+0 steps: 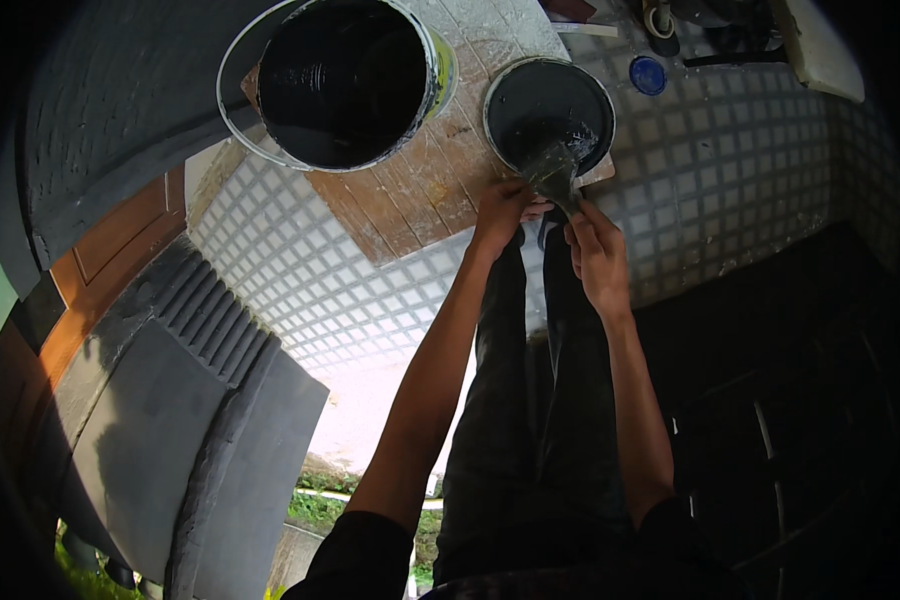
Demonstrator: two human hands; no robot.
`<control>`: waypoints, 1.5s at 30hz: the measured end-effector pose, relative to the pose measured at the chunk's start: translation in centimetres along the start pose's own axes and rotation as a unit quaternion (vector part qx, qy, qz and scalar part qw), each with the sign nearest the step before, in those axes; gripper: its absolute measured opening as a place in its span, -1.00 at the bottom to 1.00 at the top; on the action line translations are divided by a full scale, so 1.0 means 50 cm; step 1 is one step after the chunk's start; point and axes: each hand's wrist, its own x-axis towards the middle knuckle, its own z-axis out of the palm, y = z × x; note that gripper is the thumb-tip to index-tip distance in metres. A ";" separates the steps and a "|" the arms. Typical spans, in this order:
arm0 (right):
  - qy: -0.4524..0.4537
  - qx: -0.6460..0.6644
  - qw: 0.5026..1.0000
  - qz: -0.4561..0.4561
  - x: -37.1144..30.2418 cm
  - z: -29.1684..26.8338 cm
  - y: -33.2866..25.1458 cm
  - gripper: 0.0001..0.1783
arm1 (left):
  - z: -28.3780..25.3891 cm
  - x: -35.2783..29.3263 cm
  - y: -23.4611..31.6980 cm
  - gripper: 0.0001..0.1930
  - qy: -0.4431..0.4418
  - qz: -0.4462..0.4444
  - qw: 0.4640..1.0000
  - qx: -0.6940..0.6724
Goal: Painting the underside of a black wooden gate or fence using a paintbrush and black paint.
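Note:
My right hand point(600, 255) is closed around the handle of a wide paintbrush point(552, 172). Its bristles, coated in dark paint, lie over the near rim of a small round paint bucket point(489, 108). Dark grey, glossy paint point(530, 100) fills the inside of that bucket. At the bucket's near left edge, my left hand point(500, 215) is closed with its fingers at the rim, just beside the brush; the brush partly hides its fingertips. A large bucket point(444, 75) of black paint stands to the left, with a wire handle point(222, 95) looping out around it.
A paint-spattered wooden board point(370, 215) lies under the buckets on a checkered tile floor point(290, 250). Toward the far right are a round blue lid point(648, 75) and a pale, block-like object point(820, 50). Grey masonry with ridges point(215, 320) rises at the left.

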 end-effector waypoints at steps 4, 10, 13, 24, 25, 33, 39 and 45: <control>0.008 0.093 0.995 0.045 -0.023 0.003 -0.007 -0.61 | -0.006 0.000 0.002 -0.73 0.012 0.004 1.000 0.007; 0.089 0.126 0.987 0.038 -0.056 0.035 0.014 -0.51 | -0.006 0.005 0.001 -0.72 0.026 -0.028 0.999 0.027; 0.101 0.133 0.986 0.020 -0.054 0.058 0.012 -0.49 | -0.010 0.007 -0.003 -0.72 0.020 -0.020 0.999 0.034; 0.139 0.013 0.990 0.035 -0.050 0.087 0.024 -0.49 | -0.029 0.019 -0.027 -0.76 -0.005 0.017 0.999 0.030; 0.139 0.013 0.990 0.035 -0.059 0.087 0.019 -0.49 | -0.032 0.019 -0.028 -0.76 -0.012 0.027 0.999 0.043; 0.139 0.024 0.990 0.009 -0.038 0.110 0.002 -0.49 | -0.022 0.014 -0.024 -0.77 -0.027 0.046 0.998 0.038; 0.141 -0.033 0.988 0.056 -0.047 0.098 0.013 -0.50 | -0.028 0.012 -0.028 -0.77 -0.011 0.071 0.994 0.083; 0.158 -0.021 0.987 0.017 -0.032 0.037 -0.003 -0.48 | -0.013 0.009 -0.011 -0.75 -0.031 -0.004 0.999 0.037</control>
